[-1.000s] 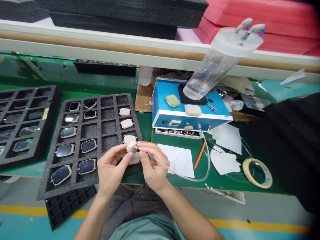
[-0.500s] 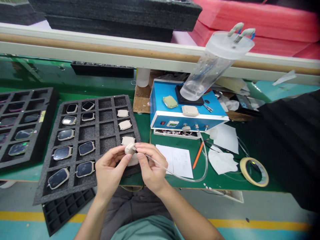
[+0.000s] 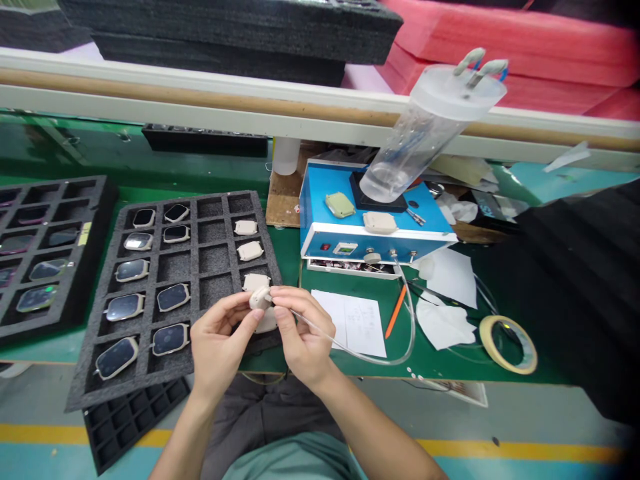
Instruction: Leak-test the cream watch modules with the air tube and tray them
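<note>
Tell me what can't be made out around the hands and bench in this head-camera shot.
Head view only:
- Tip of the clear tube: hidden by the fingers of the right hand where it reaches the beige casing.
- Second beige casing: mostly hidden by both hands, including the left hand.
- Markings on the sheet of paper: too small to read.
- Blue bench unit's display: too small to read.

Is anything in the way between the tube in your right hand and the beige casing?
Nothing visible stands in the way. The right hand pinches the tube right at the edge of the casing, which the left hand holds. The fingers hide exactly where the tip meets it.
</note>
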Motion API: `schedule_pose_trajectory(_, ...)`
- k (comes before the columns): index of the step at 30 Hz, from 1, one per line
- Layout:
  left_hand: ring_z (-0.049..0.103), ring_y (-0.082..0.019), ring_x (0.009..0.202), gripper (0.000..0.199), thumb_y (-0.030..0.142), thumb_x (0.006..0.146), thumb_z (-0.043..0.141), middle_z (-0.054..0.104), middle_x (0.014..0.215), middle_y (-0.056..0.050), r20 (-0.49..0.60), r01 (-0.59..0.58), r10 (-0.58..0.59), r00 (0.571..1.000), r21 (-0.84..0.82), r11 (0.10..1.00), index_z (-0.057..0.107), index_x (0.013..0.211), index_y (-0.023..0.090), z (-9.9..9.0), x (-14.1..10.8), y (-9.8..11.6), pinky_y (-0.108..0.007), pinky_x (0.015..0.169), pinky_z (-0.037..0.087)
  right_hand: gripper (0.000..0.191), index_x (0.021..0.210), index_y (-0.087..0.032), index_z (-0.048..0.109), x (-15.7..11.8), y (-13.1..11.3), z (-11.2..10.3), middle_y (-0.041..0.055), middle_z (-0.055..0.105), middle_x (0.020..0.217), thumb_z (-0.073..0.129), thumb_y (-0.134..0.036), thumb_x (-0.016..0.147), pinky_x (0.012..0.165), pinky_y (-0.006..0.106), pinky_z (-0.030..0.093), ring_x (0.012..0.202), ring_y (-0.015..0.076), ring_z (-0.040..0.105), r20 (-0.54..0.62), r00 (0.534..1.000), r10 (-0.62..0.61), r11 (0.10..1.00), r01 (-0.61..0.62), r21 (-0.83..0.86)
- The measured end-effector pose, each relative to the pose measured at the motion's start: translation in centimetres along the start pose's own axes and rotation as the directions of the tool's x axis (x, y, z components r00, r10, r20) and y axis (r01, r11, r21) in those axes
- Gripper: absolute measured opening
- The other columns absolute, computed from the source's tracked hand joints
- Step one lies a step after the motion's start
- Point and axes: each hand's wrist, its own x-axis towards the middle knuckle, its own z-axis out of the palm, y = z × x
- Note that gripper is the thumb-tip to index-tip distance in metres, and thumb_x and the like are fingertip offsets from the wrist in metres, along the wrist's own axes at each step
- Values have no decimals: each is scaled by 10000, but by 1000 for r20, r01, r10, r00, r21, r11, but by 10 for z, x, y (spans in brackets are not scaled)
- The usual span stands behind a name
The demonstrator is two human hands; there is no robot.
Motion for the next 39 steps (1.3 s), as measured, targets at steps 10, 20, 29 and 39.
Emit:
schedule_pose_trajectory(10, 812, -188, 781, 284, 282, 732, 930, 842, 917, -74, -6, -6, 6, 1000, 19, 1000, 822, 970, 171, 0, 0, 1, -226, 755, 670, 169, 1023, -229, 760, 1, -1, 0, 76, 819, 1027, 644, -121, 964, 881, 369, 684, 992, 201, 792, 3, 1000, -2, 1000, 2, -29)
schedule_pose_trajectory(20, 812, -194, 803, 262, 295, 774, 897, 843, 940, -72, 17, -26, 25, 1000, 66, 997, 806, 987, 173, -1, -6, 4, -244, 764, 668, 184, 1049, -237, 761, -3, 0, -2, 75, 815, 1054, 647, -117, 967, 911, 393, 676, 1020, 209, 787, 12, 1000, 10, 1000, -10, -10)
schedule_pose_trajectory(29, 719, -224, 1187, 393, 178, 991, 485, 784, 1265, -96, 430, -478, 216, 877, 728, 491, 756, 1270, 121, 11, 152, 51, -331, 1059, 530, 208, 1079, -242, 766, -21, 5, -6, 76, 797, 1078, 644, -112, 973, 897, 421, 665, 1026, 215, 764, -31, 997, 70, 997, -69, 33)
schedule_pose_trajectory(39, 588, -326, 1382, 496, 88, 904, 601, 674, 1448, -193, 449, -464, 124, 885, 829, 312, 682, 1393, 74, -18, 188, 36, -466, 1218, 391, 106, 1006, -215, 779, -25, 3, -8, 82, 787, 1029, 685, -183, 968, 821, 393, 685, 950, 211, 773, -56, 988, 141, 989, -138, 50)
